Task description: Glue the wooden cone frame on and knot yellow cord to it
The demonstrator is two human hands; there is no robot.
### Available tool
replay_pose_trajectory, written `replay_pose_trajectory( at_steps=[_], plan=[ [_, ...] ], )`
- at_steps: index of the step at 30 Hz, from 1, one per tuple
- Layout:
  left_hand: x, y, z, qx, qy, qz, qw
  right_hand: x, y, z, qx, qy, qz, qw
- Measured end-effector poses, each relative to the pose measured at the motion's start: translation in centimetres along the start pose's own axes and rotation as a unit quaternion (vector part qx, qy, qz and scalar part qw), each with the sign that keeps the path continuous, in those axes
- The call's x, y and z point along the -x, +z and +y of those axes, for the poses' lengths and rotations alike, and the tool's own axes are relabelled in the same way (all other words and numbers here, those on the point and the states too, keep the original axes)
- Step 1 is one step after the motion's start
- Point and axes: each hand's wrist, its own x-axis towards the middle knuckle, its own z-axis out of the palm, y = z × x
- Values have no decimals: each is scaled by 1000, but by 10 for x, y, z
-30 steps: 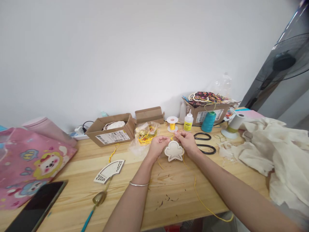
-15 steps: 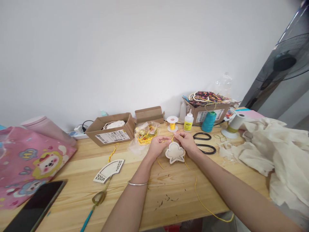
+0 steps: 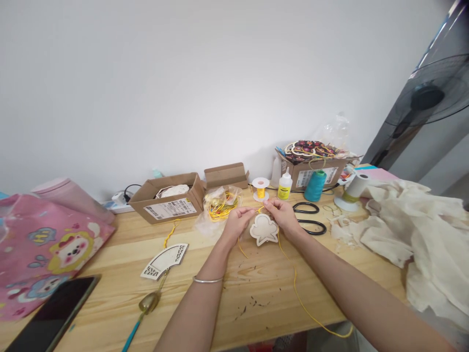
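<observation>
Between my two hands runs a yellow cord [image 3: 259,210], pinched on one side by my left hand [image 3: 237,221] and on the other by my right hand [image 3: 281,215]. From the cord hangs a pale, cloud-shaped wooden ornament [image 3: 264,229] with a raised rim, just above the tabletop. One loose cord end dangles under my left hand. A longer tail [image 3: 295,283] trails from beside the ornament down past the table's front edge. My fingertips are closed on the cord; the knot or loop between them is too small to make out.
Left lie a fan-shaped wooden ornament [image 3: 164,261], a spoon [image 3: 148,303] and a phone [image 3: 51,313]. Behind stand a cardboard box [image 3: 168,208], a bag of yellow cords [image 3: 222,203], a cord spool [image 3: 261,189], a glue bottle [image 3: 285,186] and teal thread [image 3: 315,186]. Black-handled scissors [image 3: 311,227] lie right.
The ornament has turned and tilted slightly under the cord. A little more cord shows stretched between my hands, which have barely moved. The view has shifted slightly.
</observation>
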Motion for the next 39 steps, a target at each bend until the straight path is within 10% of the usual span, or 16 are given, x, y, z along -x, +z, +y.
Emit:
replay_pose_trajectory(
  at_steps=[17,27,39],
  plan=[
    [-2,-9,-3,68,-2,-30,997,2,2,4,-3,20,-41,999],
    [-1,-10,-1,146,-42,-105,983,2,4,4,97,-86,-70,989],
    [5,2,0,30,-16,-136,990,9,-3,-4,471,-171,66,863]
  ],
)
